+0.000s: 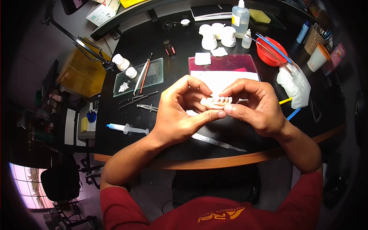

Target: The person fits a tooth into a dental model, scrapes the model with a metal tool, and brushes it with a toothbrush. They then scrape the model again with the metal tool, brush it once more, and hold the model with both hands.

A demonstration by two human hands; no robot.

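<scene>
A pale, peach-coloured dental model (pixel 216 102) with a row of teeth is held up over the desk between my two hands. My left hand (pixel 184 109) grips its left end, the thumb along the lower edge and the fingers curled behind. On the other end, my right hand (pixel 255 107) pinches it with thumb below and index finger above. Behind the model lies a white sheet (pixel 224 78) on a dark red glass plate (pixel 241 61). A scalpel (pixel 218 142) rests below the hands, and tweezers (pixel 147 107) lie just left of my left hand.
A syringe (pixel 128 129) lies at the left, near a glass slab (pixel 155 71) carrying brushes and a small jar (pixel 131 72). White bottles (pixel 229 37) stand at the back. To the right are a red bowl (pixel 270 51) with brushes across it and a crumpled white cloth (pixel 294 84).
</scene>
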